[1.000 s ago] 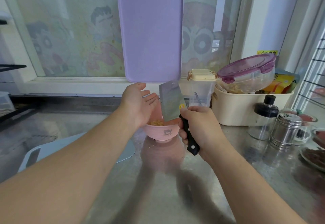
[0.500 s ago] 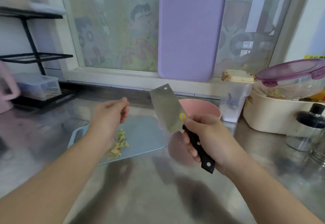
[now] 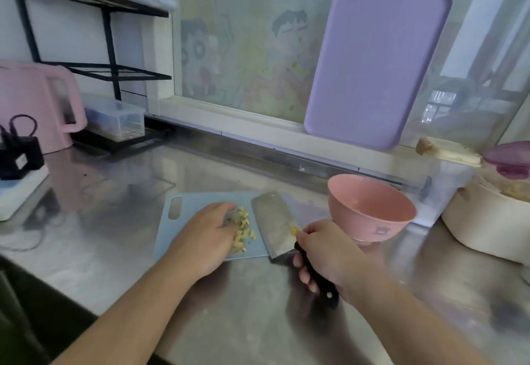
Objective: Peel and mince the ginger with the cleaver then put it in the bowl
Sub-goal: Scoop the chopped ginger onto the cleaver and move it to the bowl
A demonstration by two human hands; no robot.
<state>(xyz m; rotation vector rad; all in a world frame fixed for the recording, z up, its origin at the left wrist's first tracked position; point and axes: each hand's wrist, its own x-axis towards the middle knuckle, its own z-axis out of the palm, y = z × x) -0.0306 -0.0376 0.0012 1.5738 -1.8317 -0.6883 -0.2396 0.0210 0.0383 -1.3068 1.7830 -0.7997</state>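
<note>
In the middle of the frame, the left hand (image 3: 204, 235) lies flat and loose against small yellow minced ginger bits (image 3: 243, 232) on a light blue plastic cutting board (image 3: 183, 221). The right hand (image 3: 327, 253) grips the black-handled steel cleaver (image 3: 276, 222), its blade lying beside the ginger. The round pink bowl (image 3: 370, 210) stands just right.
</note>
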